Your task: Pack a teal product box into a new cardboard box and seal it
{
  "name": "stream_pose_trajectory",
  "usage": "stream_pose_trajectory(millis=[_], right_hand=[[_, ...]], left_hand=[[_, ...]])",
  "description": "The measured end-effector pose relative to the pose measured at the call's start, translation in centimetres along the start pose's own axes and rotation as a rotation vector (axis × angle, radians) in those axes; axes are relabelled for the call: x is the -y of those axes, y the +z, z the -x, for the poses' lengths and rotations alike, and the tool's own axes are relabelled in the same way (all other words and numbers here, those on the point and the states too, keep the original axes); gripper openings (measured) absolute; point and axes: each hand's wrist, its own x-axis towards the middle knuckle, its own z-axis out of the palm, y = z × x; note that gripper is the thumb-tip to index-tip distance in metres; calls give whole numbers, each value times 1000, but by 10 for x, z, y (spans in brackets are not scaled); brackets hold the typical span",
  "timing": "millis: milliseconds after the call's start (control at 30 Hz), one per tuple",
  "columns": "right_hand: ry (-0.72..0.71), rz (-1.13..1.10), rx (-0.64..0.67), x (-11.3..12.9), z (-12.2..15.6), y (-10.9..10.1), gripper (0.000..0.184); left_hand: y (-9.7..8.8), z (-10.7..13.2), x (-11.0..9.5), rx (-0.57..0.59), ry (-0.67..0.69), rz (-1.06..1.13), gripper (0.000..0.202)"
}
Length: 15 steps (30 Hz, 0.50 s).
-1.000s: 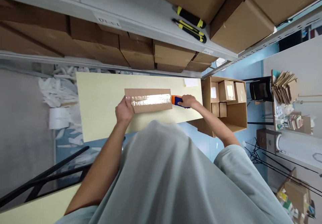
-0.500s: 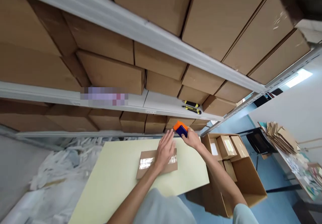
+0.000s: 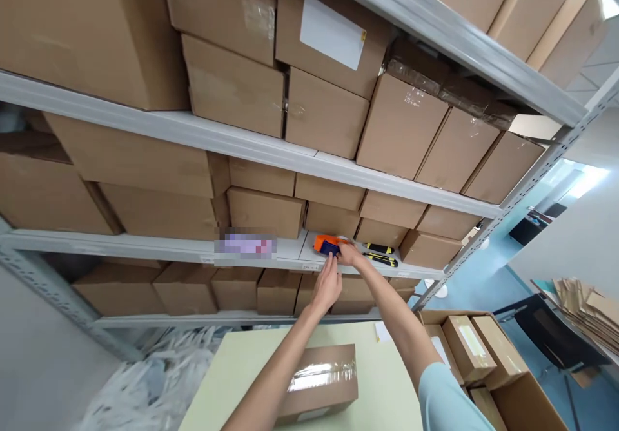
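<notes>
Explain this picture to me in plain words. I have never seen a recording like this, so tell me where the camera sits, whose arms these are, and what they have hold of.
The camera is worn on a person's head and looks forward and down, so the two bare arms reaching up from the bottom edge belong to the wearer. There is no machine here.

The right hand grips an orange and blue tape dispenser at the edge of a grey metal shelf. The left hand reaches up just below it, fingertips at the dispenser.

Two yellow and black utility knives lie on the same shelf, to the right. Brown cardboard cartons fill the shelves.

Lower down is a pale yellow table with a taped cardboard box on it. At the lower right an open carton holds smaller boxes.
</notes>
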Motion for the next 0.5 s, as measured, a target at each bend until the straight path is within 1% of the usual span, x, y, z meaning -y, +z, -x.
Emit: stream_pose_trajectory(millis=[67,133,200,233,267,300,333,367,400,433,467,500], right_hand=[[65,33,24,1,-7,2,16],[126,59,47,-1,-6,6,29],[158,62,11,-10,10,17,45],[163,53,-38,-16,25,27,51],[161,32,-116,-23,46,40,56],[163,2,-193,-30,73,55,60],[178,-34,-249,-37,106,73,64],[209,-74,-274,-42,144,91,66],[256,-113,-257,-44,184,110,68],[312,-151,-211,-42,225,127,69],[368,-189,-150,-38,264,143,70],[420,-227,-83,-31,299,157,71]], left_hand=[[0,13,4,-3,2,-8,65],[-1,37,11,4,-24,-6,66],[-8,72,23,22,-88,3,67],[-14,95,32,29,-135,9,67],[-21,121,41,35,-195,18,68],[-30,149,52,35,-271,21,69],[-40,178,62,30,-362,18,69],[-50,207,70,32,-455,7,69],[-60,234,76,43,-549,-8,70],[-69,258,79,62,-638,-24,71],[-76,277,78,86,-715,-40,72],[-80,292,75,119,-774,-52,71]])
